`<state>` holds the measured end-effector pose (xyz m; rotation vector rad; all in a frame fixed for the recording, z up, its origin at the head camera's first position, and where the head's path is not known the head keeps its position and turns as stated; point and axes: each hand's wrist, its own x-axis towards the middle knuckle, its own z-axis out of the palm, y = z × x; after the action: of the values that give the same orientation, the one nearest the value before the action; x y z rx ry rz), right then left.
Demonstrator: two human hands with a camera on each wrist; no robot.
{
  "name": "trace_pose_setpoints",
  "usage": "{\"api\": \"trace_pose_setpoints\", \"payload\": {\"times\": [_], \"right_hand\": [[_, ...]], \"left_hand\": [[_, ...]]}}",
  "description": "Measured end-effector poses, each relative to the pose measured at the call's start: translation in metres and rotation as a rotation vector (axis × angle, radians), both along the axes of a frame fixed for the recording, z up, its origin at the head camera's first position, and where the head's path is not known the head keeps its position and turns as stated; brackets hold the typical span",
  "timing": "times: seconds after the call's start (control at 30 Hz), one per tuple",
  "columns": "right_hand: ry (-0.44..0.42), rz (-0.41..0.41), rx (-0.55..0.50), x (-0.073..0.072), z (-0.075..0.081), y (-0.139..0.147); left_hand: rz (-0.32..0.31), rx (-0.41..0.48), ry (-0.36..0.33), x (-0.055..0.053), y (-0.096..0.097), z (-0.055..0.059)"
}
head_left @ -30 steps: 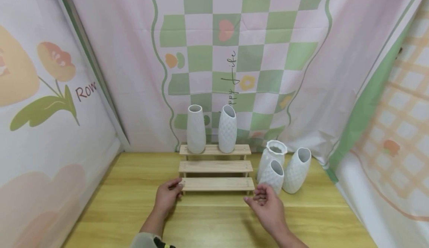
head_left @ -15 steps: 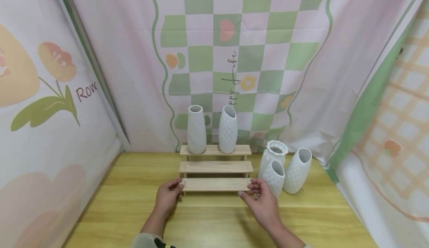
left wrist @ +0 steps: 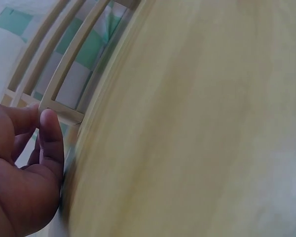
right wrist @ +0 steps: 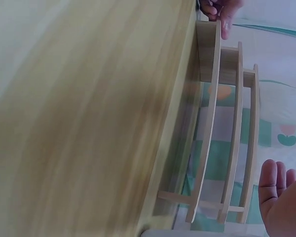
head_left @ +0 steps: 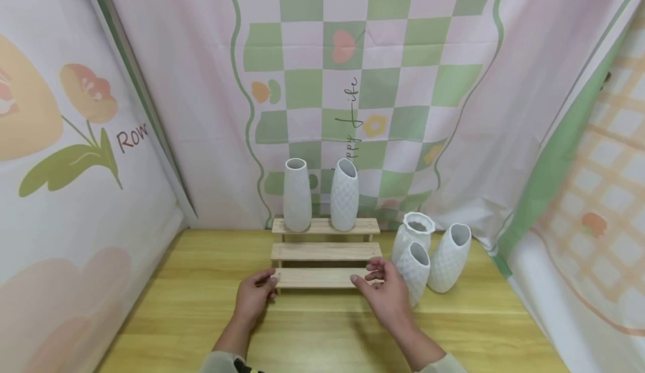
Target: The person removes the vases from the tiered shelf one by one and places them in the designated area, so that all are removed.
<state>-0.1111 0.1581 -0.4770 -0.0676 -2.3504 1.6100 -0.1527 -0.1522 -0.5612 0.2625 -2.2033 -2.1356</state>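
Note:
A three-step wooden rack [head_left: 314, 278] stands on the table, and my left hand [head_left: 253, 297] pinches the left end of its lowest step. That pinch also shows in the left wrist view, thumb and fingertips on the step's corner. My right hand [head_left: 388, 300] hovers before the right end of the same step; the right wrist view shows its fingers [right wrist: 269, 180] apart from the wood. On the top step stand a smooth-looking white vase [head_left: 297, 196] and a diamond-textured white vase [head_left: 345, 196]. Just right of my right hand is a smaller textured white vase [head_left: 414, 272].
Behind the smaller vase stands a white vase with a ruffled rim [head_left: 420, 227]. A textured vase with a slanted mouth [head_left: 450, 258] is to its right. Printed cloth [head_left: 373, 82] hangs close behind the rack and along both sides of the wooden table [head_left: 201, 261].
My right hand has moved left and a little up from beside the smaller vase to in front of the lowest step's right end. My left hand keeps its pinch.

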Motion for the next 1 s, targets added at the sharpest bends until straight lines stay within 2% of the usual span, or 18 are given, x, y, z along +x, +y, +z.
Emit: {"api": "trace_pose_setpoints", "payload": {"times": [0.17,0.5,0.73,0.9,1.0], "right_hand": [[0.016,-0.019,0.021,-0.009,0.000,-0.005],[-0.049,-0.051,0.075,-0.025,0.002,-0.012],[-0.013,-0.040,0.116,-0.036,0.005,-0.019],[-0.025,-0.056,0.099,-0.045,0.010,-0.023],[0.000,-0.062,0.100,-0.052,0.014,-0.025]], "left_hand": [[0.005,-0.018,0.001,0.000,0.000,-0.001],[-0.001,-0.009,-0.008,0.001,0.000,-0.001],[-0.007,-0.016,0.007,0.001,-0.001,0.000],[-0.018,-0.018,0.002,-0.001,-0.001,-0.001],[-0.019,-0.015,0.007,-0.001,-0.001,-0.002]]}}
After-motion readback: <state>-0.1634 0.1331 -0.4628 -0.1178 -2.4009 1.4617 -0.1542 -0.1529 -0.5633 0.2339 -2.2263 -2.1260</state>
